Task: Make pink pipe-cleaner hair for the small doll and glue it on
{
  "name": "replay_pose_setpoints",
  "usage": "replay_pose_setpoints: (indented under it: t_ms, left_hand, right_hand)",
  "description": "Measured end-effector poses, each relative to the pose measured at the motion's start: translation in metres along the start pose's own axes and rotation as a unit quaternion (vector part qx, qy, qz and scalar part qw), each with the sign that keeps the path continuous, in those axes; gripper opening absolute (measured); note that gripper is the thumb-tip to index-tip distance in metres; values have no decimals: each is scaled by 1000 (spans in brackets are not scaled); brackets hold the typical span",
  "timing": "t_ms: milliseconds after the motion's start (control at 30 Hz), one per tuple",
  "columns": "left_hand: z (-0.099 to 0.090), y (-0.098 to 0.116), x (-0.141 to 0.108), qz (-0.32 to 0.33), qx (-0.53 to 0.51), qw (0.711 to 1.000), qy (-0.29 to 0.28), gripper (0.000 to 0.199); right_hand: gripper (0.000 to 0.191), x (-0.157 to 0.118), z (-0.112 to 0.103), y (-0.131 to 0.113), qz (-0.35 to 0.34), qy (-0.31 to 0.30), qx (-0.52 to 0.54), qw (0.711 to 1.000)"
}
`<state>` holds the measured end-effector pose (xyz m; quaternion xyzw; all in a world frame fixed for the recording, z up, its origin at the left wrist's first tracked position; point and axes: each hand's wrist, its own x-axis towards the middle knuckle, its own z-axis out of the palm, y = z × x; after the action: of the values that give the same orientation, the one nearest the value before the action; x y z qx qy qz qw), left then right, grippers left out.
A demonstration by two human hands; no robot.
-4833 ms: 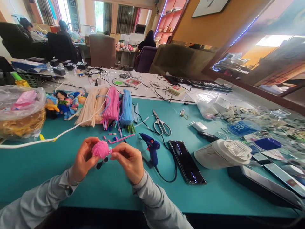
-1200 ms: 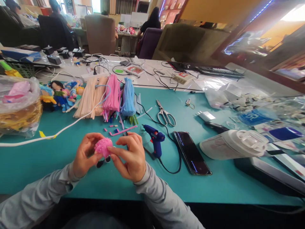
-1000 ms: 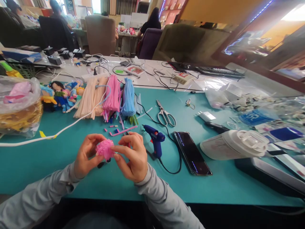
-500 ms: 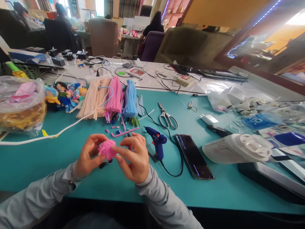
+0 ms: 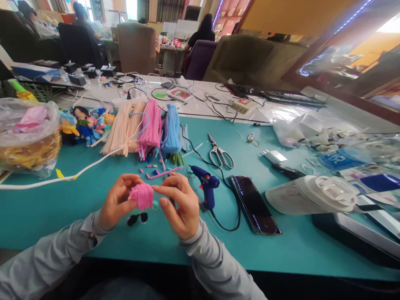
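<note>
Both my hands hold up a small doll with a fuzzy pink head point(image 5: 142, 196) and black feet just above the teal mat point(image 5: 43, 208). My left hand point(image 5: 117, 202) grips it from the left with thumb and fingers. From the right, my right hand point(image 5: 178, 204) pinches the pink head with its fingertips. A blue glue gun point(image 5: 204, 189) stands just right of my right hand. Short pink and blue cut pieces point(image 5: 156, 171) lie on the mat beyond my hands.
Bundles of cream, pink and blue pipe cleaners point(image 5: 150, 129), finished dolls point(image 5: 84, 121), scissors point(image 5: 220, 153), a black phone point(image 5: 254, 204), a white lidded tub point(image 5: 309, 193) and a bag of yellow material point(image 5: 28, 137) lie around. Other people sit at desks far behind.
The doll has been turned in my fingers and raised slightly, so its black feet now hang below the pink head. My view shifted a little.
</note>
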<state>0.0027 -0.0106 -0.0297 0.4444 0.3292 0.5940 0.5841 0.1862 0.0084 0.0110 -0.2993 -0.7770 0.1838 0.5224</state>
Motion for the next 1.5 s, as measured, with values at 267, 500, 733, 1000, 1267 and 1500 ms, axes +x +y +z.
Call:
replay_pose_setpoints:
  t_ms: [267,500,733,1000,1267,1500]
  left_hand:
    - [-5,7,5,-174,-75,979,-71,41]
    - [-7,8,4,-197,-72,975,-72,41]
    - [-6,6,4,-186,-64,979,-55,43]
    - [-2,11,4,-159,-48,984,-59,43]
    - [-3,11,3,-142,-22,989,-45,41]
    - [-3,10,3,-134,-19,990,-37,40]
  right_hand:
    - [18,9,1,8,188,-88,211,955]
    - [23,10,0,8,240,-142,237,931]
    - [9,9,4,9,239,-139,223,935]
    - [20,13,4,11,326,-145,346,868]
    - [23,10,8,11,334,-144,364,857]
    - [31,10,12,11,347,-137,415,830]
